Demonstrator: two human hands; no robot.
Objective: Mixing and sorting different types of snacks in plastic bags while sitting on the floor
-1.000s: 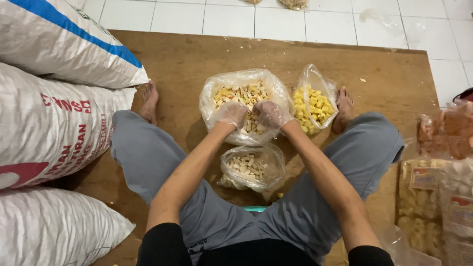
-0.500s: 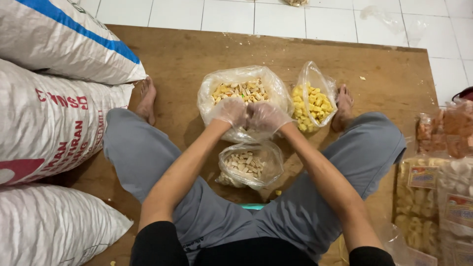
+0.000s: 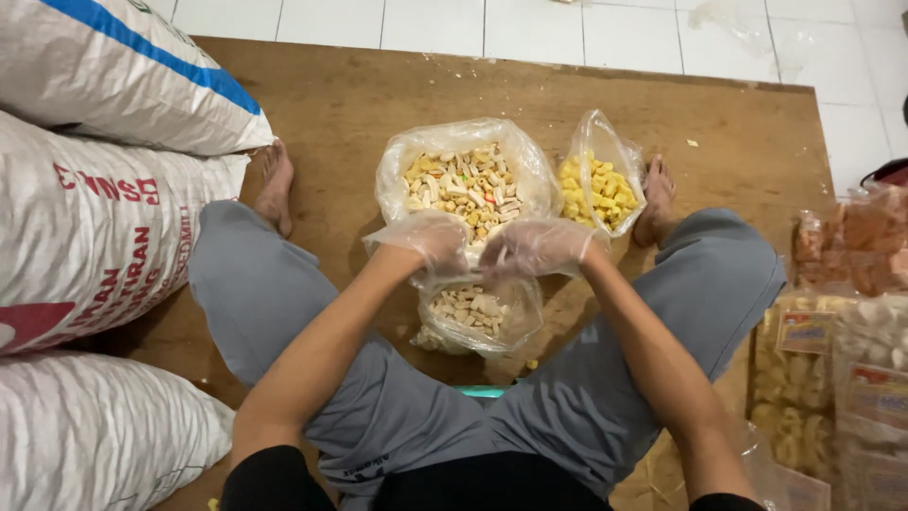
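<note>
We see both forearms stretched forward over the lap, the left hand [image 3: 430, 241] and right hand [image 3: 536, 248] in thin clear gloves, curled closed on the rim of a small clear plastic bag of pale snack pieces [image 3: 470, 320], midway along the brown wooden board's [image 3: 738, 142] near edge.

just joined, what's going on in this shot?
A person sits on a brown wooden board, legs spread. Both hands wear thin clear plastic gloves. The left hand and right hand meet at the mouth of a small clear plastic bag of pale snack pieces. Beyond it stand a large open bag of mixed pale snacks and a smaller bag of yellow snacks. White woven sacks lie on the person's left, sealed snack packets on their right.
</note>
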